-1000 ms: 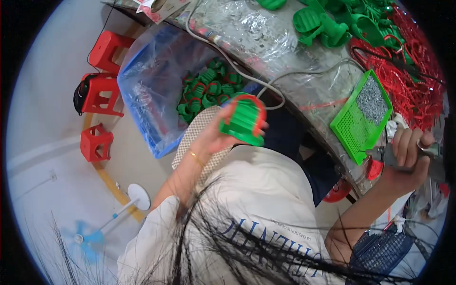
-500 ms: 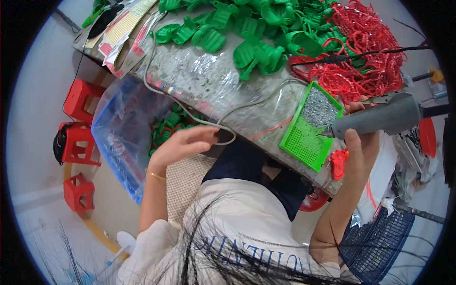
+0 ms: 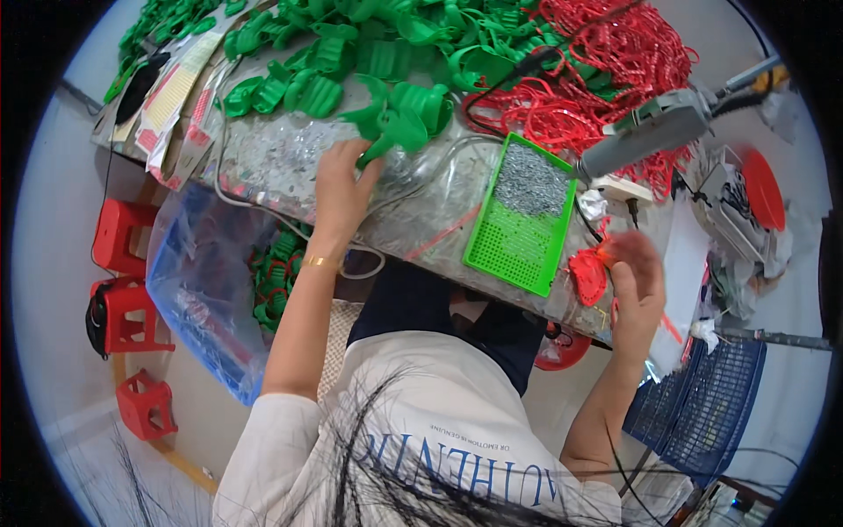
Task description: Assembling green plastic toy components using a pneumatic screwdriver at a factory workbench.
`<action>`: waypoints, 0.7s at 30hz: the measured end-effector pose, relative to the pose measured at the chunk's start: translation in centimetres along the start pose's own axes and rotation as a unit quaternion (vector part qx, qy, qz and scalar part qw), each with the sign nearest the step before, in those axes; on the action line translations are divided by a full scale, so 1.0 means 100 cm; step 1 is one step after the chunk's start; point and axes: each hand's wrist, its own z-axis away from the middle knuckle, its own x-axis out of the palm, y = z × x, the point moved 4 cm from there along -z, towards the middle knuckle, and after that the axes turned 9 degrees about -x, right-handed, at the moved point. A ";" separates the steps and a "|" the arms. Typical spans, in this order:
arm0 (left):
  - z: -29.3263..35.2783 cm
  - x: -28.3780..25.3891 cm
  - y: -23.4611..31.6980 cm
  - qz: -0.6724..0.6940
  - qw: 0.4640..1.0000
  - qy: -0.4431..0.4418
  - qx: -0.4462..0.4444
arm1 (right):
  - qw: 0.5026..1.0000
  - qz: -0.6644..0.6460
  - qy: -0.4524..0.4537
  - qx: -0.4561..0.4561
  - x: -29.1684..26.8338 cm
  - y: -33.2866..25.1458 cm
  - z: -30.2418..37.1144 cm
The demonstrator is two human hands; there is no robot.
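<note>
My left hand [image 3: 341, 189] reaches over the table, its thumb and fingers closed on the edge of a curved green plastic piece [image 3: 404, 130] at the near side of a large pile. At the right, my right hand [image 3: 639, 277] is at a small red plastic piece [image 3: 587, 277] on the table. Its fingers are blurred, so whether they grip the red piece cannot be told. A grey electric screwdriver [image 3: 645, 142] hangs above, apart from my hand. Between my hands lies a bright green tray [image 3: 518, 250] with many small silver screws [image 3: 529, 180] in its far part.
Red straps [image 3: 615, 66] are heaped at the back right. A grey cable [image 3: 263, 206] crosses the plastic-covered table [image 3: 299, 162]. Left of me stands a blue plastic-lined bin [image 3: 198, 299] holding green and red pieces, with red stools [image 3: 123, 235] beyond. A blue basket [image 3: 694, 408] is at the right.
My right hand has let go of the screwdriver and come down to the red piece. My left hand has moved forward from the table's edge and taken hold of a green piece. The view has shifted.
</note>
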 end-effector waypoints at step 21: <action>0.147 0.073 0.107 0.627 0.514 -0.441 -0.385 | 0.971 0.069 -0.195 0.115 0.047 0.014 0.042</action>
